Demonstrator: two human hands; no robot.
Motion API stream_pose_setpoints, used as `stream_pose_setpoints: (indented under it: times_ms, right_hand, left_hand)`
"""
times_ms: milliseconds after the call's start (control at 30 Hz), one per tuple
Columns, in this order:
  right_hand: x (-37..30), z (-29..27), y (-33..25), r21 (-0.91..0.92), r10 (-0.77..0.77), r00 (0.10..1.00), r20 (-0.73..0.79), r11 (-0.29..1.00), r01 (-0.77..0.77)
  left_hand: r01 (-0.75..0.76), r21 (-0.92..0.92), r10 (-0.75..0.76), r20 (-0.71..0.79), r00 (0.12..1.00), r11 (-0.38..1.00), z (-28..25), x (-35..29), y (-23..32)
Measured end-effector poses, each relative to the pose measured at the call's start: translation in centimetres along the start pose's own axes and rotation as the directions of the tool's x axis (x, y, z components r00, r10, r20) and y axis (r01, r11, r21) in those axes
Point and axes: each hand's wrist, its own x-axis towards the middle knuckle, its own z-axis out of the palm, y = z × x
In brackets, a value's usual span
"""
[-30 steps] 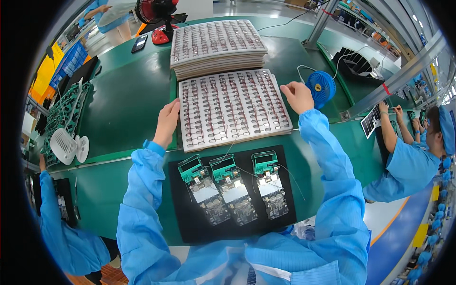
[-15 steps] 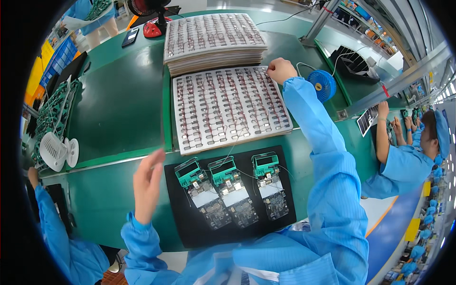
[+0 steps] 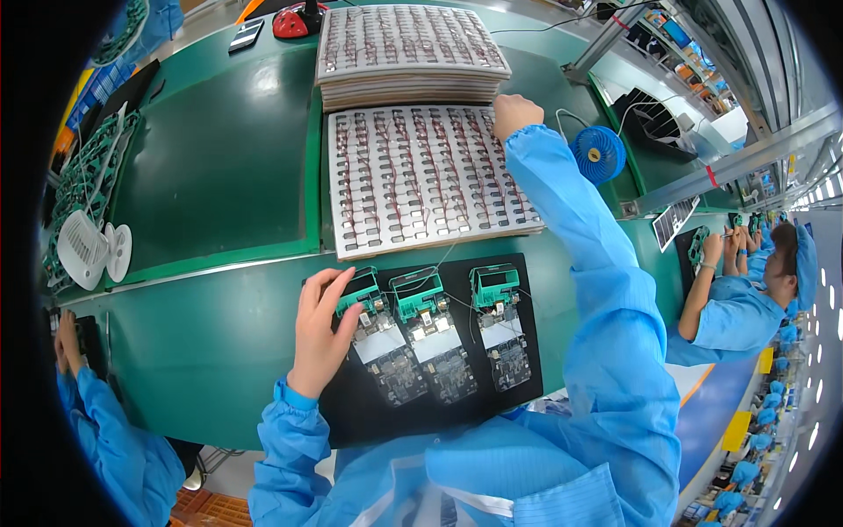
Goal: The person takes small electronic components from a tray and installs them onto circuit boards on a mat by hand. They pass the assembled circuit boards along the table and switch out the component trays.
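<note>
Three circuit boards, the left one [image 3: 384, 353], the middle one [image 3: 436, 347] and the right one [image 3: 503, 338], lie on a black mat [image 3: 356, 423]. Each has a green plastic frame at its far end, with thin wires by it. My left hand [image 3: 321, 332] is at the left board's frame, thumb and fingers apart. Beyond the mat is a white tray [image 3: 421, 243] with rows of small dark parts and reddish wires. My right hand [image 3: 518, 116] is closed at its far right corner; what its fingers pinch is hidden.
A stack of similar trays [image 3: 413, 90] rises behind the first. A blue fan [image 3: 598, 155] stands right of it. At the left are a white fan [image 3: 83, 249] and a heap of green frames [image 3: 75, 198]. A metal post [image 3: 738, 167] crosses the right; co-workers sit at both sides.
My left hand has moved right and come to the left board's green frame. My right hand stays closed at the tray's far right corner. The whole view has shifted slightly.
</note>
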Motion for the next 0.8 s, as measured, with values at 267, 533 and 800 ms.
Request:
stream_pose_setpoints:
  times_ms: [267, 533, 800]
  right_hand:
    - [1.5, 0.3, -1.1, 0.049, 0.139, 0.981, 0.132, 0.988, -0.147]
    - [3.1, 2.4, 1.0, 0.192, 0.258, 0.898, 0.356, 0.92, -0.341]
    - [2.6, 3.2, 1.8, 0.558, 0.134, 0.808, 0.573, 0.658, -0.505]
  left_hand:
    - [-0.038, -0.02, 0.04, 0.13, 0.991, 0.999, -0.5, -1.0, -0.3]
    - [-0.059, -0.062, 0.062, 0.062, 0.996, 0.996, -0.5, -1.8, -1.8]
    - [-0.077, -0.032, 0.078, 0.057, 0.995, 0.997, -0.8, -2.0, -2.7]
